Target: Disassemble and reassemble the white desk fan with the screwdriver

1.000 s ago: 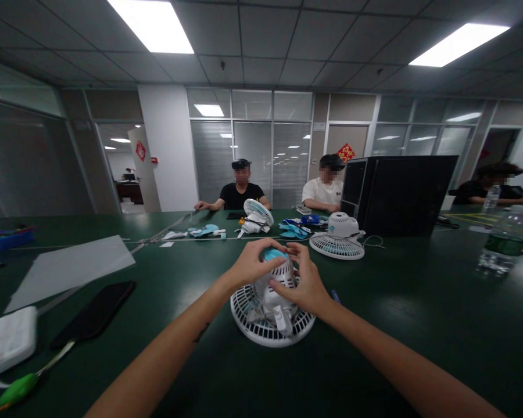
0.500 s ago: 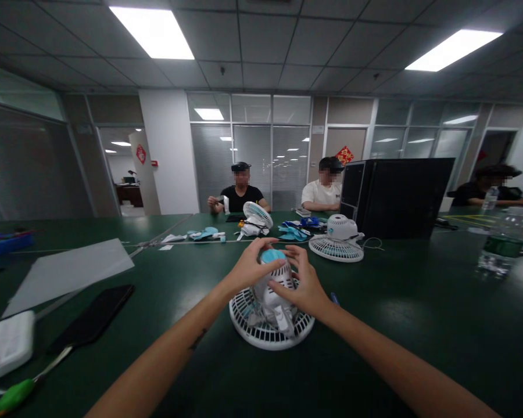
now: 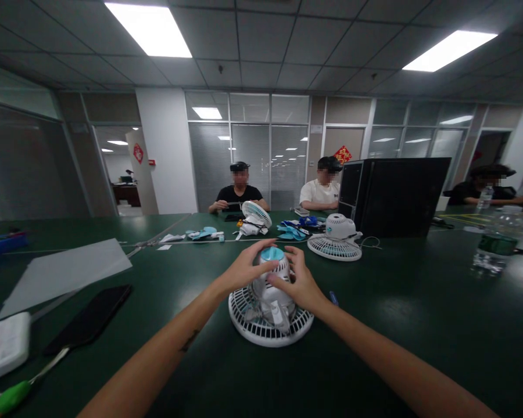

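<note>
Two ceiling panels (image 3: 148, 30) glow blown-out white above an otherwise dim, greyish scene, with small reflections in the glass partition (image 3: 250, 174). Pale sheen patches the dark green worktop (image 3: 394, 310), which sinks into shadow nearest the camera; wide-angle stretching warps the outer edges, and fine background detail looks soft
</note>
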A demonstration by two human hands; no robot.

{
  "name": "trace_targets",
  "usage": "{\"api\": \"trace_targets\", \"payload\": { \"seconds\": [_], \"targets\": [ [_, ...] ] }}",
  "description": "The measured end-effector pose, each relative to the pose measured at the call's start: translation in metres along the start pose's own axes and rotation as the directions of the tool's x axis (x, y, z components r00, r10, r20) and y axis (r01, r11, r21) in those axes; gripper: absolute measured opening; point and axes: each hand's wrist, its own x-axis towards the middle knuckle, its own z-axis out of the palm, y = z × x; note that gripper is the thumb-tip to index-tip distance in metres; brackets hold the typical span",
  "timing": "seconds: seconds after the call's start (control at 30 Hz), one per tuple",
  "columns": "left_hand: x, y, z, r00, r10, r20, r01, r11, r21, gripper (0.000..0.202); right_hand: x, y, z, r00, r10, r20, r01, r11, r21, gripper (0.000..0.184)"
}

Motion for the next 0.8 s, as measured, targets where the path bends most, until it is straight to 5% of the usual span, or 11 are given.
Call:
{"api": "trace_targets", "payload": {
  "seconds": [0.1, 0.27, 0.4, 0.6, 0.8],
  "targets": [
    [-0.005, -0.011, 0.002, 0.996, -0.067, -0.061, 0.070, 0.997, 0.042, 0.048, 0.008, 0.009, -0.001, 0.997, 0.070, 0.035, -0.073, 0.994, 0.084, 0.073],
    [-0.035, -0.043, -0.005, 0.976, -0.170, -0.136, 0.198, 0.952, 0.233, 0.053, 0.014, 0.010, -0.016, 0.971, -0.068, 0.231, 0.012, 0.971, 0.238, 0.070],
    [-0.067, -0.069, -0.009, 0.982, -0.181, -0.052, 0.188, 0.926, 0.328, 0.051, 0.016, 0.004, -0.025, 0.934, -0.083, 0.348, 0.009, 0.978, 0.209, 0.073],
    [-0.076, -0.079, -0.005, 0.972, -0.221, -0.085, 0.235, 0.944, 0.230, 0.053, 0.009, -0.010, -0.015, 0.981, 0.034, 0.190, -0.043, 0.998, 0.047, 0.073],
    [-0.071, -0.080, -0.011, 0.934, -0.333, -0.129, 0.350, 0.926, 0.139, 0.059, 0.002, -0.018, -0.017, 0.988, 0.008, 0.153, -0.029, 0.991, 0.133, 0.072]
  ]
}}
